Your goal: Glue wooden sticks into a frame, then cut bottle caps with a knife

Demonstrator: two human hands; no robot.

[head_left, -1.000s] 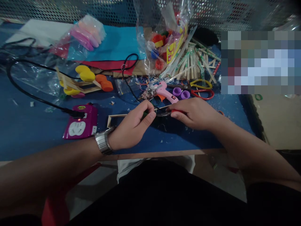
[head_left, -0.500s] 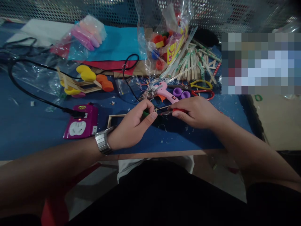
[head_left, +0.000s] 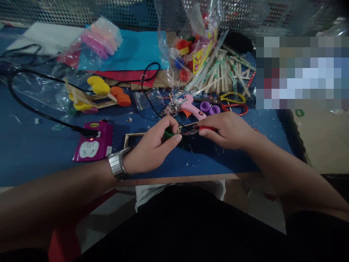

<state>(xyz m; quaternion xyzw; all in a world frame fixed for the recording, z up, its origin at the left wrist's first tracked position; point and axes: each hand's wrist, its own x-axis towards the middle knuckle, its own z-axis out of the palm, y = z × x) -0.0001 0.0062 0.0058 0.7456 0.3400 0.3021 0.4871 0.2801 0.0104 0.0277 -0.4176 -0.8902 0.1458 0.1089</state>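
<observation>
A green round cap [head_left: 168, 134] is pinched between the thumb and curled fingers of my left hand [head_left: 154, 145], partly hidden by them. My right hand [head_left: 229, 131] is closed round a red-handled tool [head_left: 207, 128]; its narrow metal end [head_left: 191, 132] reaches to the cap's right side, at my left fingertips. Whether this tool is a knife or pliers I cannot tell. Just beyond my hands lies a pink glue gun [head_left: 191, 107], with two purple caps [head_left: 209, 108] beside it. A small wooden stick frame [head_left: 132, 135] lies partly behind my left wrist.
A purple power socket [head_left: 94, 142] with a plugged-in black cable stands at left. Behind it sits a stick model with yellow and orange caps [head_left: 99, 94]. Scissors [head_left: 236, 103], bundled wooden sticks [head_left: 218, 78] and a plastic bag of caps [head_left: 188, 54] lie toward the back.
My left thumb and fingers have shifted slightly, and more of the green cap shows. The tool's metal end stays close against it; my right hand has barely moved.
</observation>
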